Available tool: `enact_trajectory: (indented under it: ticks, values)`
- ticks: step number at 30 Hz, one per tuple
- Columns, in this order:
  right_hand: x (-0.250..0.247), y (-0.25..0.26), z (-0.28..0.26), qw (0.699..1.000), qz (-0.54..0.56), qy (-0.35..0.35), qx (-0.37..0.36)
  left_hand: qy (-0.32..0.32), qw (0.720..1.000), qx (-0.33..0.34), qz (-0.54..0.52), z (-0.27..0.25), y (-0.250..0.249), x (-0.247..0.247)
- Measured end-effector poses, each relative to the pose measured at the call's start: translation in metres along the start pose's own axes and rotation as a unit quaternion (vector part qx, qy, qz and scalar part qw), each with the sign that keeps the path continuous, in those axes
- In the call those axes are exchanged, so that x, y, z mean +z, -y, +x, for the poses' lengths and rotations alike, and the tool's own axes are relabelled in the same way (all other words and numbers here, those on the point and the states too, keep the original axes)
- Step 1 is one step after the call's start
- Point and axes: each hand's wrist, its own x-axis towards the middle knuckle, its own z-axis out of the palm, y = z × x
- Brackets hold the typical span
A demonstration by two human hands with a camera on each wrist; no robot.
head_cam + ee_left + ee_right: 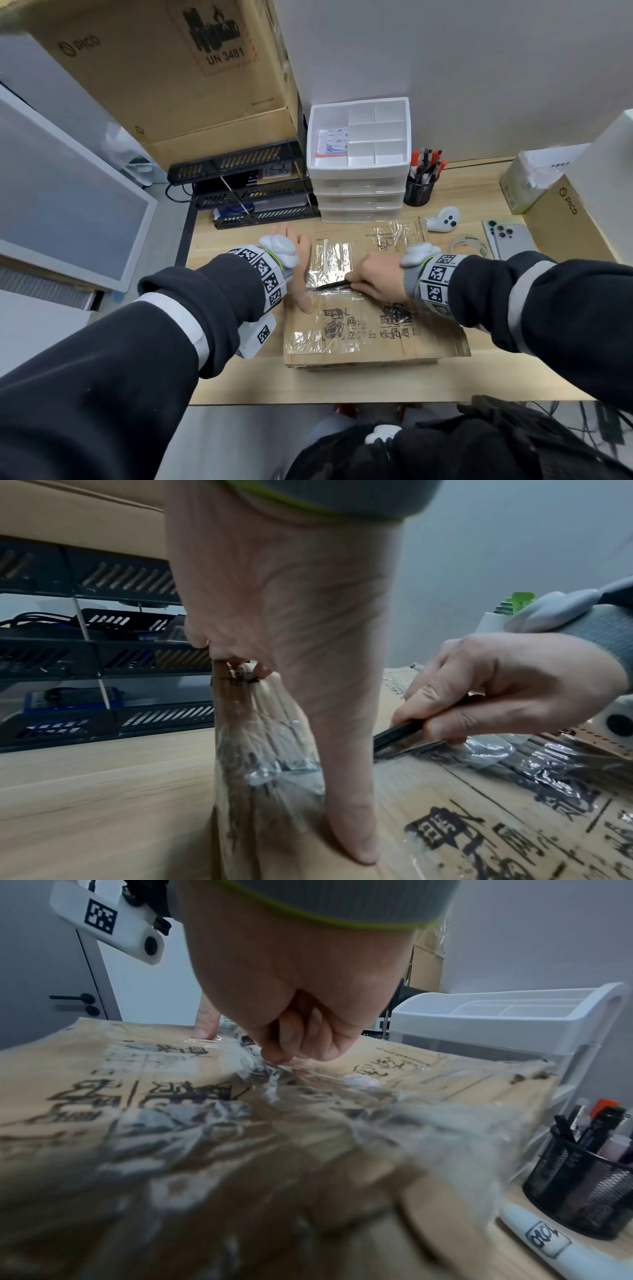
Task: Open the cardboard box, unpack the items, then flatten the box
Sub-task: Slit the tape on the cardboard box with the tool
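A flat cardboard box with black print and clear tape lies on the wooden desk. My left hand braces its left side: the thumb presses on the top face and the fingertips curl against the far end of that side. My right hand grips a slim black knife. Its tip sits on the taped middle seam, just right of the left thumb. The box is closed and its contents are hidden.
Behind the box stand a white drawer unit, a black mesh pen cup and black paper trays. To the right lie a white controller, a tape roll, a phone and a PICO carton.
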Motion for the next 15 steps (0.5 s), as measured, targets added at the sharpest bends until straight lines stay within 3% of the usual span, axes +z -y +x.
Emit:
enact_trajectory:
  ticks: [8, 15]
  values:
    - [-0.001, -0.01, -0.013, 1.0, -0.013, 0.011, 0.0, 0.037, 0.999, 0.002, -0.04, 0.001, -0.008, -0.01]
    - [-0.005, -0.008, -0.014, 1.0, -0.013, 0.008, 0.0, 0.162, 0.981, 0.001, -0.108, 0.0, -0.026, -0.025]
